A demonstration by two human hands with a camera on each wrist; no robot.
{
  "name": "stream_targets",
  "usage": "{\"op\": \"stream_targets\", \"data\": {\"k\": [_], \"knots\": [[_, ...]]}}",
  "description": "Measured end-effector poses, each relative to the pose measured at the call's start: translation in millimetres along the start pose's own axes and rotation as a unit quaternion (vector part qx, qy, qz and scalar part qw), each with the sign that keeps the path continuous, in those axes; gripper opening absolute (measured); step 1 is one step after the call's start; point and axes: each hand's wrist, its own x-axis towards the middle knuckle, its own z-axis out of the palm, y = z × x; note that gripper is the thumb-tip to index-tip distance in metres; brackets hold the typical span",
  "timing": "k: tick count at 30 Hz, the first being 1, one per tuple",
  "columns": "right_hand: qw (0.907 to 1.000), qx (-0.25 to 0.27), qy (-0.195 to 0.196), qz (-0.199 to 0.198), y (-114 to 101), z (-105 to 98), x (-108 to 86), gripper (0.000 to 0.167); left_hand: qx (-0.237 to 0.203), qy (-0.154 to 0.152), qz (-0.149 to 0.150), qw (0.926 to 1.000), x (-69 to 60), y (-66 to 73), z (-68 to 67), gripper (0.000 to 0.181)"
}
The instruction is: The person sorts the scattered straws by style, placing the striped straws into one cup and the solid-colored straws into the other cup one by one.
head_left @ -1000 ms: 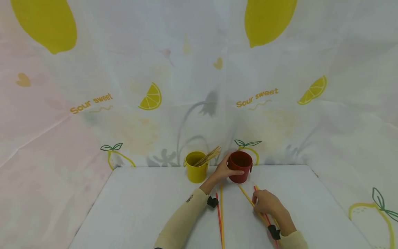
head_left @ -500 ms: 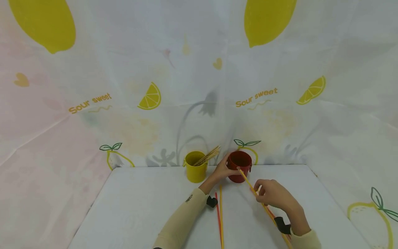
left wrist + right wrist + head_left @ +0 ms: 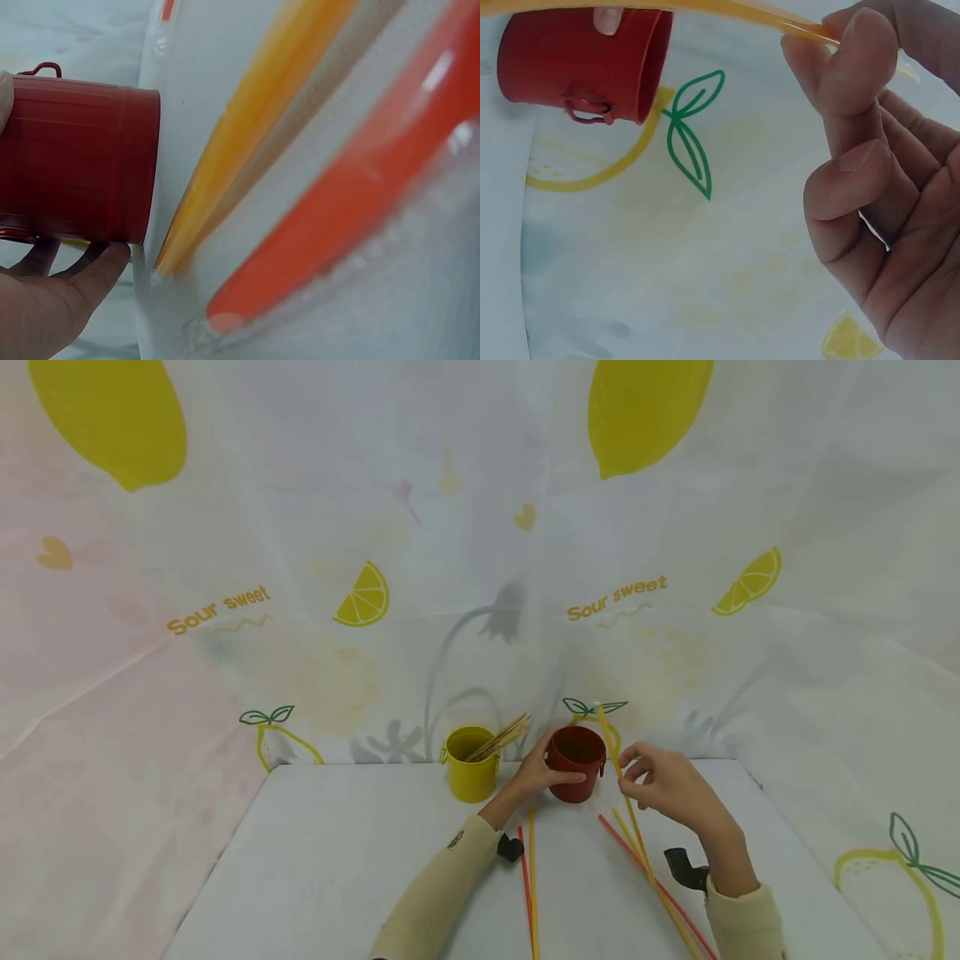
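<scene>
Our L hand (image 3: 536, 774) grips red bucket (image 3: 574, 787); our R hand (image 3: 670, 782), approx 3 o'clock of it, pinches yellow stick (image 3: 611, 743).

The place looks like a small screened-off tabletop booth, though whether a home, lab or office lies around it cannot be told: a plain white table (image 3: 322, 860) backs onto a creased pale sheet (image 3: 465, 468) that also rises along both sides, printed with lemons (image 3: 648, 414), lemon slices (image 3: 364, 597), hearts (image 3: 526, 517) and the words "Sour sweet" (image 3: 617, 598), while black devices (image 3: 681, 870) sit at both wrists of the person working there
</scene>
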Motion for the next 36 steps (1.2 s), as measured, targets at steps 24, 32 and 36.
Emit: {"op": "stream_targets", "data": {"k": [24, 32, 36], "knots": [[0.9668, 0.054, 0.245, -0.045, -8.2, -12.7, 31.2, 0.023, -0.006, -0.005, 0.006, 1.0000, 0.9, -3.6, -0.8, 0.076], [0.9484, 0.085, 0.300, -0.057, -20.5, -14.0, 32.8, 0.026, -0.008, -0.005, 0.008, 0.9999, 1.9, -4.3, -1.4, 0.076], [0.9398, 0.103, 0.322, -0.053, -7.3, -10.7, 36.3, 0.027, -0.009, -0.007, 0.004, 0.9999, 1.7, -4.8, -1.7, 0.076]]}}
